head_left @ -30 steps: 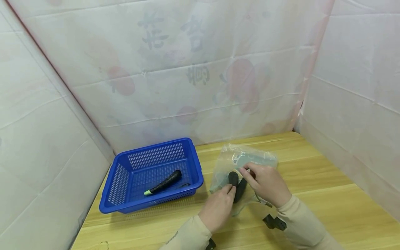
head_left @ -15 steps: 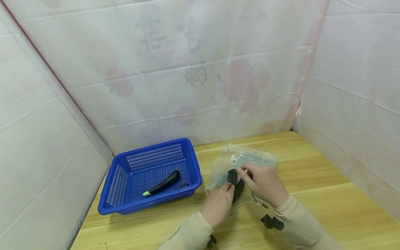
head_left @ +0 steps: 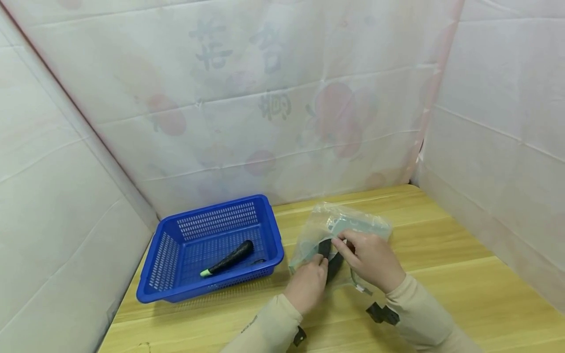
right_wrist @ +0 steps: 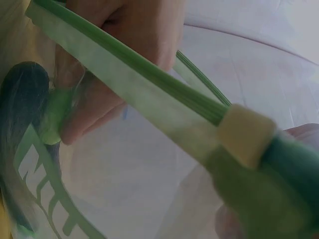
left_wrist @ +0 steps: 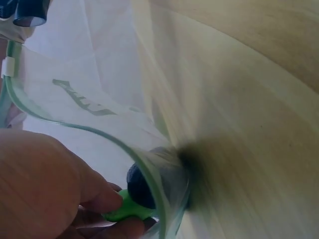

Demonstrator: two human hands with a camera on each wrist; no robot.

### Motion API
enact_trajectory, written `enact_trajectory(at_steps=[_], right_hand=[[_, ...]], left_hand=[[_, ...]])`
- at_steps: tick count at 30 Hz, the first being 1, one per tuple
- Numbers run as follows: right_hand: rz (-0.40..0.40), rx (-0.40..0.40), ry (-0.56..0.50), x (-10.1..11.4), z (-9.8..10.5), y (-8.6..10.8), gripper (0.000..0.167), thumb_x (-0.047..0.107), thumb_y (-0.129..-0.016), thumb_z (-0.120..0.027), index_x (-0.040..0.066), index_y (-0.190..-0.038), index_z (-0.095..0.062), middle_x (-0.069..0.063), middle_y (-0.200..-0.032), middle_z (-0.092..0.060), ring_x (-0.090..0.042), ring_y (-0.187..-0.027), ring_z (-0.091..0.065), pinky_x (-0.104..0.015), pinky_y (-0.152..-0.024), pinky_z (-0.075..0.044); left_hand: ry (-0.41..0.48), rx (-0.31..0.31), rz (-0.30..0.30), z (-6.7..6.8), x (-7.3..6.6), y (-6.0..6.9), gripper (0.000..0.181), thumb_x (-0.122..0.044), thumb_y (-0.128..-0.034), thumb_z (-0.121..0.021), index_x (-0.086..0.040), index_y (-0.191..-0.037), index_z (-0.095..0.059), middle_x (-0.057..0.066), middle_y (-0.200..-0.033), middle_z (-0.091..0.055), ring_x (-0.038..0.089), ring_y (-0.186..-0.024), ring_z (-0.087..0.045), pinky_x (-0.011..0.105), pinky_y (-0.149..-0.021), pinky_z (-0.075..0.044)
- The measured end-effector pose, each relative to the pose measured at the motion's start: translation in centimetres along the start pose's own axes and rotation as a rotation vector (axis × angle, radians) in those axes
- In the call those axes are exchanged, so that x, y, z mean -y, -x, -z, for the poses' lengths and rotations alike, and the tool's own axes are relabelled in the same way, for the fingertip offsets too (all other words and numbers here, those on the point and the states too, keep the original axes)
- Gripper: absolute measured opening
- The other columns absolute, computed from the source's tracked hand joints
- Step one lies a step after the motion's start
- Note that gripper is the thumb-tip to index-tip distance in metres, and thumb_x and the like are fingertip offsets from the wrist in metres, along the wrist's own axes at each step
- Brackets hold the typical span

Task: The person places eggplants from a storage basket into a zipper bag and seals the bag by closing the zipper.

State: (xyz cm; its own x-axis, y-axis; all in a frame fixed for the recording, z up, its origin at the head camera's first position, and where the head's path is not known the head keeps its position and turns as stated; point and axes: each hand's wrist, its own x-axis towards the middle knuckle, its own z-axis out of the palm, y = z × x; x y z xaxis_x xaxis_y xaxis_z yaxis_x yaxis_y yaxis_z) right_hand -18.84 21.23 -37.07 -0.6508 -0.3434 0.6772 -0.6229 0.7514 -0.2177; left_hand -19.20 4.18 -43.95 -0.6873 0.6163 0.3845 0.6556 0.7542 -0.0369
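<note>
In the head view, my left hand (head_left: 307,285) reaches into the mouth of a clear zip bag (head_left: 315,221) with green trim. It pinches a dark eggplant (head_left: 324,247) by the green stem (left_wrist: 128,207), as the left wrist view shows. A second eggplant (head_left: 334,268) lies beside it, also in the bag. My right hand (head_left: 374,257) pinches the bag's upper edge and lifts it, keeping the mouth apart. A pale slider (right_wrist: 246,135) sits on the green zip strip (right_wrist: 134,59) in the right wrist view.
A blue plastic basket (head_left: 148,292) stands to the left of the bag. One eggplant (head_left: 233,257) lies in it, with another dark thing (head_left: 259,261) partly hidden by the front wall. Whitish printed sheets (head_left: 238,122) enclose the wooden table (head_left: 446,274) at the back and sides.
My left hand has pushed slightly farther into the bag with its eggplant, whose far end is now more covered by the bag. My right hand still pinches the edge.
</note>
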Motion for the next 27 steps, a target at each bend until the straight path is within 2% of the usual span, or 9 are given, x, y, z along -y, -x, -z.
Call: enact_trajectory(at_steps=[6, 13, 18, 21, 27], right_hand=[[0.008, -0.004, -0.012, 0.1, -0.1, 0.0, 0.015, 0.019, -0.092, -0.066, 0.024, -0.078, -0.061, 0.018, -0.057, -0.04, 0.005, -0.045, -0.03, -0.017, -0.043, -0.03], [0.026, -0.012, -0.02, 0.3, -0.1, 0.0, 0.021, 0.017, -0.09, -0.068, 0.026, -0.075, -0.056, 0.019, -0.056, -0.034, 0.006, -0.046, -0.027, -0.016, -0.043, -0.028], [0.041, -0.021, -0.029, 0.2, -0.1, 0.0, 0.022, 0.016, -0.089, -0.069, 0.026, -0.075, -0.056, 0.019, -0.056, -0.034, 0.006, -0.046, -0.027, -0.016, -0.043, -0.028], [0.044, -0.022, -0.031, 0.3, -0.2, 0.0, 0.022, 0.016, -0.089, -0.069, 0.027, -0.075, -0.055, 0.019, -0.056, -0.033, 0.006, -0.046, -0.026, -0.016, -0.043, -0.027], [0.039, -0.008, -0.023, 0.3, -0.2, 0.1, 0.021, 0.019, -0.091, -0.067, 0.026, -0.075, -0.056, 0.019, -0.055, -0.032, 0.005, -0.045, -0.026, -0.016, -0.043, -0.027]], left_hand=[[-0.013, 0.0, 0.034, -0.5, 0.0, -0.2, 0.032, -0.001, -0.0855, -0.065, 0.0, -0.117, -0.066, 0.009, -0.111, -0.062, 0.014, -0.08, -0.065, 0.021, -0.065, -0.053], [-0.006, 0.043, 0.09, -0.7, 0.1, -0.4, 0.04, -0.002, -0.0823, -0.069, -0.001, -0.122, -0.063, 0.007, -0.115, -0.059, 0.012, -0.078, -0.063, 0.018, -0.062, -0.051], [-0.004, 0.024, 0.107, -1.0, 0.2, -0.7, 0.043, -0.006, -0.0783, -0.075, -0.001, -0.119, -0.062, 0.008, -0.112, -0.058, 0.011, -0.076, -0.061, 0.017, -0.062, -0.05], [-0.015, 0.0, 0.105, -1.2, 0.2, -0.8, 0.046, -0.009, -0.0752, -0.078, 0.0, -0.117, -0.062, 0.009, -0.112, -0.059, 0.012, -0.08, -0.063, 0.016, -0.066, -0.051], [-0.025, -0.028, 0.125, -1.8, 0.3, -1.1, 0.039, -0.008, -0.0822, -0.073, 0.0, -0.12, -0.063, 0.011, -0.117, -0.061, 0.015, -0.095, -0.065, 0.017, -0.072, -0.052]])
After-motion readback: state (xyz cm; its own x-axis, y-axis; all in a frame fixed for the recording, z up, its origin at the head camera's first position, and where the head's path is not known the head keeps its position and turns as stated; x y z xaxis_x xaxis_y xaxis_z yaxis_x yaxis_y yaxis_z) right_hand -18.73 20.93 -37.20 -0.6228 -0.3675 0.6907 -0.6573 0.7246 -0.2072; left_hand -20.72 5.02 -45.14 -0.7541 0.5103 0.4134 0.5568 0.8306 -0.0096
